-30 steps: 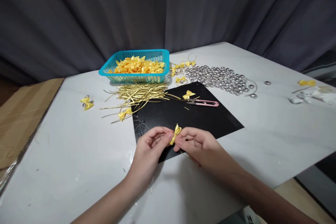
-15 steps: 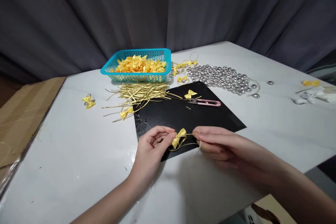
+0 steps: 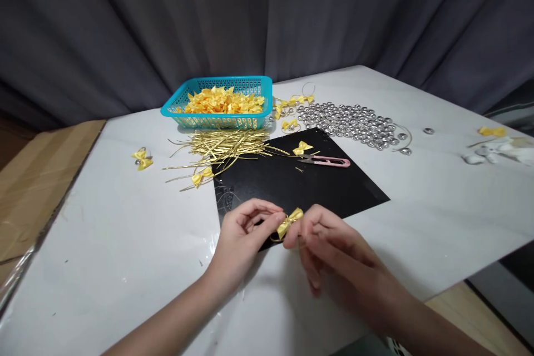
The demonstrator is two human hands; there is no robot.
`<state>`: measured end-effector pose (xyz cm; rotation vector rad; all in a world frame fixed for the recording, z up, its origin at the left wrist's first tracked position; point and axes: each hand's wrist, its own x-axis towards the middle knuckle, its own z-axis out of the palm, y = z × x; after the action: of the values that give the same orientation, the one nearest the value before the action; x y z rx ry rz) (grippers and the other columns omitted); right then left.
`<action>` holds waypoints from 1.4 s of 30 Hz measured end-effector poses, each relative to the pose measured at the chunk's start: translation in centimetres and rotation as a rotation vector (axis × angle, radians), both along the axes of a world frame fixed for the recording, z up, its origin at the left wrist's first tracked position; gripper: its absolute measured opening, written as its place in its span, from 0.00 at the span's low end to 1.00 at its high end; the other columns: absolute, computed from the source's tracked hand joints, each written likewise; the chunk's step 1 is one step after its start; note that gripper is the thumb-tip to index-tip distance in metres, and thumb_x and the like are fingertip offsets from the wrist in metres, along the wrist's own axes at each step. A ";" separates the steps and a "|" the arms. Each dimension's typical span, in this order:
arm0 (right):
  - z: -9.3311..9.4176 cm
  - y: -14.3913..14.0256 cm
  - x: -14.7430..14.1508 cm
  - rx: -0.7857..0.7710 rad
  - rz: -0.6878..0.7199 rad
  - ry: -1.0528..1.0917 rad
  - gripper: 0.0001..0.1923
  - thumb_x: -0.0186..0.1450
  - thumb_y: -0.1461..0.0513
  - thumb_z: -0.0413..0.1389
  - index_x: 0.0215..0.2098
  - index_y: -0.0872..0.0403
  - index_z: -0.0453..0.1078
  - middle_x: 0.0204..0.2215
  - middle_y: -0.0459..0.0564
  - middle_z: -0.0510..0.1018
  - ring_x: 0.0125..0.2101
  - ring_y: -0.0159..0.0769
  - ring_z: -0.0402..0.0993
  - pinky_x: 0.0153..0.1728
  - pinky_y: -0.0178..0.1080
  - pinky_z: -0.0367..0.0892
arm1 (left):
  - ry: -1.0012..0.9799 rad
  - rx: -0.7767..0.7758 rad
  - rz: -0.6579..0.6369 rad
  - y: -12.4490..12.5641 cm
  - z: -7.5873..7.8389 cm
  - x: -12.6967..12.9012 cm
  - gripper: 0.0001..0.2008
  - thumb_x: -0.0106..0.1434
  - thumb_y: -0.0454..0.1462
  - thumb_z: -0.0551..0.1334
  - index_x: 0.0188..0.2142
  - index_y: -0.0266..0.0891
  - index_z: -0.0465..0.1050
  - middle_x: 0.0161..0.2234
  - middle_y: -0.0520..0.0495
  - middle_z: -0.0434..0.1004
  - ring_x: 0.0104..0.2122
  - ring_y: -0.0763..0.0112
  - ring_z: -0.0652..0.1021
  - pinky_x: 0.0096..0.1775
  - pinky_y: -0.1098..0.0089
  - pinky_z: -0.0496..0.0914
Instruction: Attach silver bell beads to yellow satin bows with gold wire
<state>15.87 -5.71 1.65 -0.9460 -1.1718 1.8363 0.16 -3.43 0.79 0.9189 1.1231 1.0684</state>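
The left hand (image 3: 244, 236) pinches a yellow bow (image 3: 287, 225) over the near edge of the black mat (image 3: 267, 183); the right hand (image 3: 334, 245) curls half-open at its other end, any hold unclear. The bow seems light, soft, crushable, best held at its tied middle.

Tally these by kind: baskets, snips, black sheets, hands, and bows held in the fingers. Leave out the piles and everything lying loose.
Teal basket: 1
Pink-handled snips: 1
Black sheet: 1
Left hand and right hand: 2
Held yellow bow: 1
Total: 6
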 end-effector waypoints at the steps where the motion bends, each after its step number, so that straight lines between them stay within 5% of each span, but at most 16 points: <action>1: -0.1 0.0 -0.2 -0.044 -0.013 0.050 0.13 0.66 0.54 0.50 0.30 0.55 0.62 0.23 0.43 0.65 0.20 0.22 0.59 0.23 0.28 0.63 | 0.006 0.005 -0.009 0.0 0.0 0.0 0.02 0.53 0.33 0.67 0.26 0.37 0.75 0.24 0.53 0.76 0.26 0.80 0.74 0.30 0.80 0.68; 4: -0.2 0.4 -0.6 -0.115 -0.164 0.036 0.12 0.63 0.56 0.55 0.28 0.56 0.61 0.23 0.42 0.64 0.21 0.22 0.60 0.23 0.26 0.64 | 0.041 0.021 -0.035 -0.2 -0.1 0.1 0.02 0.53 0.33 0.66 0.26 0.37 0.74 0.23 0.54 0.75 0.24 0.79 0.73 0.27 0.80 0.68; 8: -0.4 0.8 -0.7 -0.045 -0.282 -0.271 0.13 0.59 0.56 0.58 0.37 0.55 0.65 0.22 0.41 0.67 0.18 0.23 0.61 0.19 0.27 0.64 | 0.054 0.033 -0.038 -0.3 -0.3 0.1 0.03 0.54 0.34 0.65 0.27 0.37 0.74 0.23 0.53 0.75 0.23 0.79 0.73 0.26 0.80 0.68; 18: -1.3 1.2 -0.5 0.684 -0.288 -0.782 0.08 0.64 0.64 0.51 0.30 0.55 0.72 0.22 0.44 0.72 0.21 0.24 0.65 0.21 0.27 0.61 | 0.031 0.041 -0.045 -0.2 -0.2 0.1 0.01 0.54 0.33 0.66 0.28 0.38 0.76 0.24 0.54 0.76 0.25 0.80 0.74 0.27 0.83 0.69; 26: -1.4 0.8 0.2 1.002 -0.210 -0.917 0.10 0.66 0.67 0.48 0.37 0.52 0.72 0.25 0.45 0.73 0.25 0.27 0.69 0.24 0.28 0.61 | 0.037 0.022 -0.059 -0.5 -0.1 0.1 0.03 0.54 0.34 0.66 0.28 0.36 0.75 0.25 0.52 0.75 0.23 0.79 0.74 0.26 0.81 0.69; 30: -0.7 0.5 -0.3 0.781 -0.372 -0.913 0.07 0.65 0.64 0.49 0.31 0.53 0.67 0.21 0.45 0.68 0.20 0.27 0.62 0.21 0.30 0.58 | 0.176 0.078 -0.141 -0.3 -0.3 -0.3 0.04 0.54 0.35 0.65 0.30 0.36 0.74 0.30 0.49 0.76 0.27 0.76 0.75 0.30 0.76 0.72; 34: 0.1 0.9 -0.1 0.457 -0.607 -0.739 0.07 0.65 0.60 0.50 0.30 0.54 0.64 0.20 0.43 0.63 0.18 0.25 0.56 0.18 0.30 0.54 | 0.531 0.338 -0.263 0.2 -0.6 -0.8 0.05 0.57 0.35 0.63 0.33 0.36 0.76 0.34 0.45 0.76 0.33 0.70 0.76 0.36 0.70 0.72; 39: 0.9 1.8 0.9 0.329 -0.663 -0.582 0.07 0.63 0.58 0.53 0.30 0.53 0.64 0.21 0.43 0.61 0.19 0.24 0.54 0.17 0.29 0.52 | 0.907 0.477 -0.340 -0.4 -0.3 -0.1 0.17 0.58 0.45 0.62 0.42 0.36 0.73 0.39 0.41 0.76 0.40 0.57 0.73 0.40 0.59 0.68; 42: 1.0 1.8 1.0 0.307 -0.649 -0.547 0.07 0.62 0.58 0.54 0.30 0.53 0.64 0.21 0.43 0.61 0.19 0.24 0.55 0.19 0.29 0.54 | 1.029 0.515 -0.387 -0.7 -0.1 0.6 0.14 0.61 0.44 0.59 0.41 0.38 0.74 0.39 0.42 0.75 0.40 0.55 0.72 0.38 0.58 0.67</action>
<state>16.90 -3.89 2.66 -1.4785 -1.2147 0.8783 0.79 -4.11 0.64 2.1446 1.3976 0.5248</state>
